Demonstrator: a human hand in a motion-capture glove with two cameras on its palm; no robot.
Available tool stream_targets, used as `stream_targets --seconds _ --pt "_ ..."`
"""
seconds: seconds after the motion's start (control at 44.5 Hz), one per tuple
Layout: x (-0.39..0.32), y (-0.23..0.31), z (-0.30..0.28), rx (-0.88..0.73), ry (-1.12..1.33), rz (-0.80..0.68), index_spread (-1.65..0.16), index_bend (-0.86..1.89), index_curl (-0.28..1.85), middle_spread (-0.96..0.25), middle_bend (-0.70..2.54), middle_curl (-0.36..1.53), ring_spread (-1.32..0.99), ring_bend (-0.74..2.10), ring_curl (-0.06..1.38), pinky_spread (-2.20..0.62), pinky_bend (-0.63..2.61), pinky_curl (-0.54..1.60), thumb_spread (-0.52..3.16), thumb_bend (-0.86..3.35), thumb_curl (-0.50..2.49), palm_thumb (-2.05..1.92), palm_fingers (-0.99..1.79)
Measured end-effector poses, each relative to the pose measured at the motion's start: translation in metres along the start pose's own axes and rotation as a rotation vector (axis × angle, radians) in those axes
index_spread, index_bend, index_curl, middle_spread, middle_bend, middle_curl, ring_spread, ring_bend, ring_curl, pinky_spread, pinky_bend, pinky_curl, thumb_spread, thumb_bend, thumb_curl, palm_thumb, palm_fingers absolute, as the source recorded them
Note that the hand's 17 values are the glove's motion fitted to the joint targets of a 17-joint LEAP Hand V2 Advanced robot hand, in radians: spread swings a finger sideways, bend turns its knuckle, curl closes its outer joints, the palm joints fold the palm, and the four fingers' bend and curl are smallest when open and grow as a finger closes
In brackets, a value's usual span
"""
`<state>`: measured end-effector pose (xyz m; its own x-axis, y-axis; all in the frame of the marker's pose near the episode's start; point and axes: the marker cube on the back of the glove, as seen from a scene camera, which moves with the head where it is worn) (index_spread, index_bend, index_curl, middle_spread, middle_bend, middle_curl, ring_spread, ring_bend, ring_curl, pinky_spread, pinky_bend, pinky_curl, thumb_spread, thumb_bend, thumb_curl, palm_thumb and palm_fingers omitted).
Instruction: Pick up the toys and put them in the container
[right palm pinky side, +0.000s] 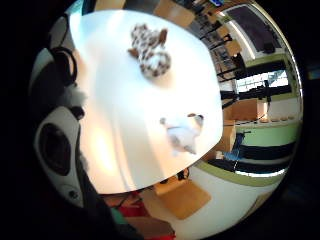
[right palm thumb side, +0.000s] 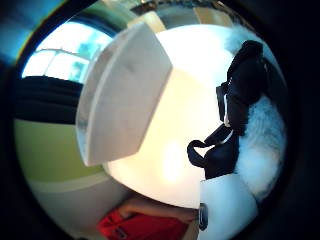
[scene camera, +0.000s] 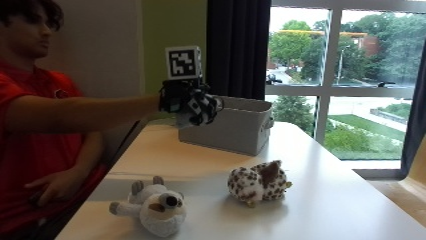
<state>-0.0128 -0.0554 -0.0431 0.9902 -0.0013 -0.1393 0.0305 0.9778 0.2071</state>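
Note:
My gloved right hand (scene camera: 188, 101) is raised above the white table (scene camera: 333, 170), just left of the grey fabric container (scene camera: 229, 125), and grips a white furry toy (right palm thumb side: 265, 145). The fur shows under the fingers (scene camera: 186, 120). The thumb side palm view has the container (right palm thumb side: 120, 95) close by, its opening turned away. On the table's near part lie two more toys. One is a brown-spotted plush (scene camera: 259, 184), also in the little finger side palm view (right palm pinky side: 150, 50). The other is a white puppy with a dark nose (scene camera: 156, 205), lying near the table edge (right palm pinky side: 184, 132).
The person's bare left hand (scene camera: 56, 187) rests in the lap, below the table's left edge. A window fills the wall behind the table. Wooden chairs (right palm pinky side: 182, 197) stand on the floor beside the table.

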Motion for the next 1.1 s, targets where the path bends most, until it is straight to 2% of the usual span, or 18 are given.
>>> stream_targets --seconds 0.135,0.247,0.359,0.494,0.674,0.921,1.078,1.1 --pt "-0.004 -0.031 -0.045 0.061 0.039 0.126 -0.36 0.69 0.69 -0.42 0.63 0.46 -0.49 0.87 0.44 -0.44 1.00 0.39 0.55 0.11 0.77 0.66 1.07" --pt "-0.039 -0.054 -0.078 0.100 -0.122 0.030 -0.35 0.71 0.72 -0.42 0.62 0.47 -0.49 0.85 0.44 -0.44 1.01 0.41 0.51 0.10 0.81 0.66 1.04" --pt "-0.062 -0.079 -0.090 0.104 -0.085 0.074 -0.35 0.71 0.75 -0.43 0.60 0.49 -0.50 0.84 0.45 -0.43 1.01 0.41 0.49 0.09 0.84 0.66 1.02" --pt "-0.115 -0.101 -0.094 0.093 -0.113 -0.060 -0.35 0.70 0.79 -0.44 0.57 0.51 -0.50 0.83 0.46 -0.43 1.02 0.42 0.47 0.08 0.88 0.66 1.00" --pt "-0.183 -0.126 -0.091 0.098 -0.159 -0.112 -0.36 0.68 0.82 -0.45 0.50 0.52 -0.51 0.81 0.47 -0.44 1.04 0.43 0.48 0.07 0.91 0.66 0.95" --pt "-0.256 -0.126 -0.086 0.091 -0.169 -0.234 -0.38 0.46 0.81 -0.47 0.39 0.53 -0.49 0.81 0.48 -0.45 1.08 0.42 0.60 0.03 0.94 0.63 0.83" --pt "-0.259 -0.116 -0.075 -0.045 -0.170 -0.258 -0.42 0.26 0.77 -0.45 0.30 0.51 -0.46 0.81 0.47 -0.45 1.11 0.42 0.71 0.01 0.94 0.61 0.72" --pt "-0.257 -0.114 -0.074 -0.061 -0.176 -0.265 -0.42 0.15 0.73 -0.41 0.20 0.48 -0.42 0.76 0.45 -0.40 1.16 0.44 0.81 -0.02 0.91 0.53 0.46"
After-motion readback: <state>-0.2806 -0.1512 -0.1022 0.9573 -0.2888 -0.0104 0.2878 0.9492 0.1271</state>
